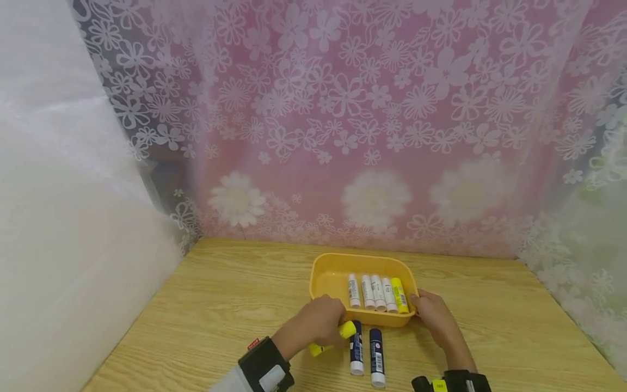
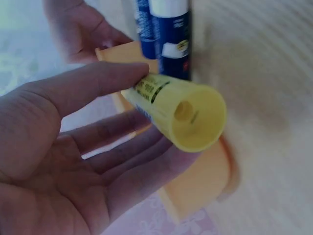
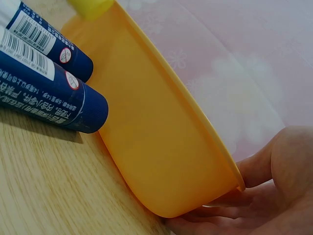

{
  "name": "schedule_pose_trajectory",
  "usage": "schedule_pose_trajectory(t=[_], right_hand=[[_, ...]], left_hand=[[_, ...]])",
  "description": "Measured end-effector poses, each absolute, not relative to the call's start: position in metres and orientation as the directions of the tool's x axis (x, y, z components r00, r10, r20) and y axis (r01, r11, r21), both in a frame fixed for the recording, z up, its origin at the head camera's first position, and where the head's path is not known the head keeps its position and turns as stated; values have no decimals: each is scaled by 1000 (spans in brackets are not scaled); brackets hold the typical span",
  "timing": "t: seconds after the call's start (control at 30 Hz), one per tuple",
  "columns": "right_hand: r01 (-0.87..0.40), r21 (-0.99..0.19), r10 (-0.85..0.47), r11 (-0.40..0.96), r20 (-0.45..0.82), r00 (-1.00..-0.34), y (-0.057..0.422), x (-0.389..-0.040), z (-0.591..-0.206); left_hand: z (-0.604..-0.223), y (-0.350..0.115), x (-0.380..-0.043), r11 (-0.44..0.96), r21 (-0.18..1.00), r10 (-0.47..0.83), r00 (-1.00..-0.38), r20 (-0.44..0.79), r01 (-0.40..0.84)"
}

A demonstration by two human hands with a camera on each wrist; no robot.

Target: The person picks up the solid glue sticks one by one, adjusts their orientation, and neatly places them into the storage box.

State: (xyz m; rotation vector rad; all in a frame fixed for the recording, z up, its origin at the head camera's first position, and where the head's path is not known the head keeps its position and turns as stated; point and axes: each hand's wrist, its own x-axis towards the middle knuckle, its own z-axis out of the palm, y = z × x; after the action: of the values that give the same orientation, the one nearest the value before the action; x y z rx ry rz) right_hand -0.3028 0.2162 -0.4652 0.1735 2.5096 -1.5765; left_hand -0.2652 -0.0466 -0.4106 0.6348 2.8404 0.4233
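A shallow orange plastic tray (image 1: 377, 318) with rounded corners sits upright, its right end gripped by the right hand (image 1: 436, 316). The left hand (image 1: 320, 320) holds a yellow glue stick (image 2: 164, 100) with dark print, slanted near the tray's front-left side, one hollow round end showing. Inside the tray lie four white glue sticks (image 1: 378, 292), the leftmost slightly apart, and a yellow-capped stick (image 1: 399, 295) at their right. Two navy glue sticks (image 1: 376, 351) with white ends lie roughly parallel, in front of the tray.
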Motion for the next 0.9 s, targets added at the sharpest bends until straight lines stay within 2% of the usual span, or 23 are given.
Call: schedule_pose_trajectory(t=[0.33, 0.5, 0.9], right_hand=[[193, -881, 19, 433, -205, -979, 214, -302, -464], [195, -883, 17, 428, -208, -978, 216, -303, -463], [206, -881, 14, 427, -221, -975, 216, -304, -464]], left_hand=[[-386, -46, -274, 793, 310, 547, -837, 16, 524], [-381, -44, -285, 783, 340, 536, -843, 56, 521], [-371, -41, -317, 752, 482, 419, -891, 177, 449]])
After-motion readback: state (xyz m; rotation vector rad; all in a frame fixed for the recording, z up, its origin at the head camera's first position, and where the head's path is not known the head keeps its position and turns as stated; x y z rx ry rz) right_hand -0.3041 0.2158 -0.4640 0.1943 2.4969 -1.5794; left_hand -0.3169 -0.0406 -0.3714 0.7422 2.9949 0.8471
